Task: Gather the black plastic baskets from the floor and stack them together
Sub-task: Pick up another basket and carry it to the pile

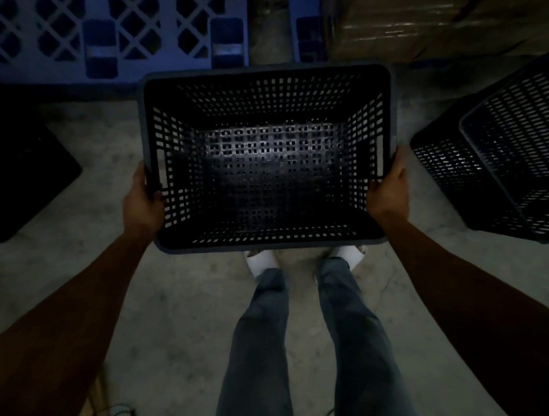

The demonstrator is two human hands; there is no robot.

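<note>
I hold a black perforated plastic basket (pixel 263 161) upright in front of me, above my feet, its open top facing me. My left hand (pixel 141 206) grips its left rim near the handle slot. On the opposite rim, my right hand (pixel 389 191) is closed around the edge. A second black basket (pixel 504 155) lies tipped on its side on the floor at the right, apart from the held one. At the left edge sits a dark black shape (pixel 19 170); whether it is a basket I cannot tell.
A blue plastic pallet (pixel 111 17) lies on the floor ahead at the left. Wrapped cardboard boxes (pixel 441 28) stand at the top right. Grey concrete floor (pixel 176 298) surrounds my legs. Cables trail near the bottom edge.
</note>
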